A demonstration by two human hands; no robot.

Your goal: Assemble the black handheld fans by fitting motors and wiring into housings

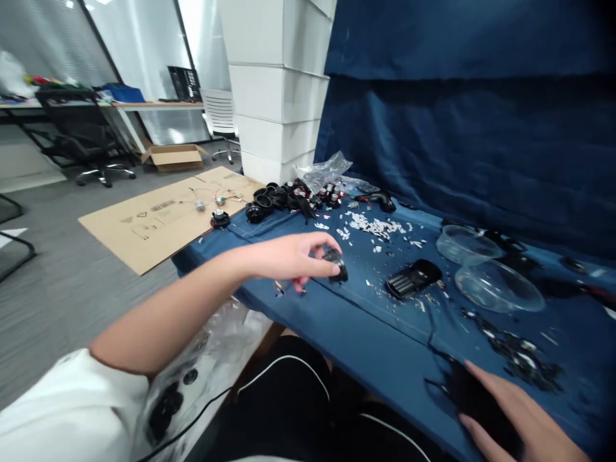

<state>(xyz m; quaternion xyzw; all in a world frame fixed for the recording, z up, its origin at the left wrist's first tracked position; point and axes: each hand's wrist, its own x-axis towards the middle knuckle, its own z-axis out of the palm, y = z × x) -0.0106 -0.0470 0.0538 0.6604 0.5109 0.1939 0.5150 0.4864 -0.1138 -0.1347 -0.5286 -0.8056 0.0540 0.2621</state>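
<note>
Two bare hands, one left hand (283,256) and one right hand (524,417). One small black plastic part (335,265). Two clear plastic bowls (498,285). One ribbed black plastic casing (414,279). One flat tan cardboard sheet (158,218). One open brown cardboard box (173,157). Two office chairs, one black mesh chair (84,128) and one white chair (220,115).
</note>
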